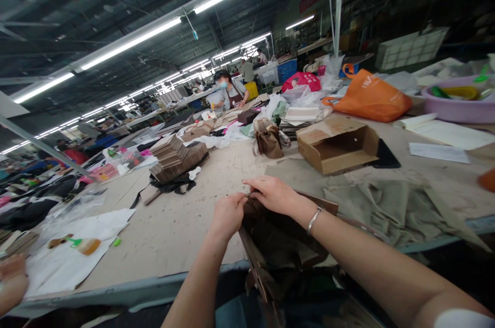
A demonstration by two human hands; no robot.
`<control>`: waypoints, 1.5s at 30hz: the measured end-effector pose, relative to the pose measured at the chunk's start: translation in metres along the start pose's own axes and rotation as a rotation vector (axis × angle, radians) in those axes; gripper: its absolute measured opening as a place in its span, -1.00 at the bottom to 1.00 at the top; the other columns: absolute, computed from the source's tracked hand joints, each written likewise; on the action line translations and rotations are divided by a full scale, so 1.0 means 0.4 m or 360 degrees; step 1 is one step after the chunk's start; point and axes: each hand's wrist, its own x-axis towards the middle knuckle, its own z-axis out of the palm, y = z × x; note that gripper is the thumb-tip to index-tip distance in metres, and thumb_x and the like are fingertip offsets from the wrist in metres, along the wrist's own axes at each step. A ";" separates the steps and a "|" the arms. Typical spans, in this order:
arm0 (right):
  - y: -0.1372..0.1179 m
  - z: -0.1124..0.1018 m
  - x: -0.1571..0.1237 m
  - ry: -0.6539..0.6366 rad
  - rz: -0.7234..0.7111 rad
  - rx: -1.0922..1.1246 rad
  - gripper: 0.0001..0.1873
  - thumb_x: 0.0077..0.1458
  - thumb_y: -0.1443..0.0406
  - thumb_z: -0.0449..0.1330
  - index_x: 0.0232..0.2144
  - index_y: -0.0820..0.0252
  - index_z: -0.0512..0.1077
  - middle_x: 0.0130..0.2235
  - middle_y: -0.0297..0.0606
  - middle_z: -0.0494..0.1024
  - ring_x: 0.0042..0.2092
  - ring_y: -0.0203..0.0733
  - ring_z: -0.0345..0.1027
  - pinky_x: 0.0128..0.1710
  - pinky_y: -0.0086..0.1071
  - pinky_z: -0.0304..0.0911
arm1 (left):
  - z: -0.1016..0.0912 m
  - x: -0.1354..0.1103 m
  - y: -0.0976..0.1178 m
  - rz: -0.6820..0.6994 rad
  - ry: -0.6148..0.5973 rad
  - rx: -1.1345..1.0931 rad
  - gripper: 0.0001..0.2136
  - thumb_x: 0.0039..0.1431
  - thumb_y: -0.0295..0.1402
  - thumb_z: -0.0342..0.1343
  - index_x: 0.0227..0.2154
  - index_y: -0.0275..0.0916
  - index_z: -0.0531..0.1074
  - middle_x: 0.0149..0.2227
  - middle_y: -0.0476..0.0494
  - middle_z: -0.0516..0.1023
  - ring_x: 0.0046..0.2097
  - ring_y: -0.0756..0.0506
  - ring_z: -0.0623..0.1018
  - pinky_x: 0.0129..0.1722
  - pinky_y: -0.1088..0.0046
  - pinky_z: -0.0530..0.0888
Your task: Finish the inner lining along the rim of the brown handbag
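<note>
A brown bag with a dark lining is held at the table's front edge, its mouth towards me. My left hand pinches the far rim of it. Close beside, my right hand, with a silver bangle at the wrist, has its fingers bent on the same rim, thumb and fingertips together. What lies between the fingertips is too small to make out. To the right, crumpled olive fabric is spread on the table. Beyond my hands sits a small brown bag with clear rings at its sides.
An open cardboard box stands right of the small bag, with an orange bag and purple basin behind. Stacked brown pieces are left. Another person's hand is near a bottle of amber liquid. A co-worker is farther back.
</note>
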 end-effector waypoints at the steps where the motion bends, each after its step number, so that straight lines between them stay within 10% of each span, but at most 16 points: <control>1: -0.002 -0.002 -0.001 -0.0004 -0.0005 -0.0007 -0.58 0.09 0.38 0.15 0.03 0.21 0.31 -0.18 -0.19 0.50 -0.14 -0.21 0.34 -0.09 -0.34 0.24 | 0.000 0.001 0.000 -0.0003 -0.0004 -0.0002 -0.78 0.18 -0.37 -0.07 -0.39 -0.20 0.50 -0.44 -0.07 0.54 -0.38 -0.05 0.45 -0.39 0.49 0.22; 45: -0.003 0.002 -0.008 -0.0081 -0.0159 -0.0399 -0.79 0.16 0.33 0.06 -0.20 0.18 0.46 -0.29 -0.20 0.51 -0.22 -0.22 0.31 -0.20 -0.38 0.17 | 0.003 0.015 -0.015 0.0091 -0.0049 -0.0137 -0.75 0.20 -0.38 -0.10 -0.41 -0.23 0.49 -0.44 -0.07 0.54 -0.39 -0.03 0.45 -0.38 0.51 0.24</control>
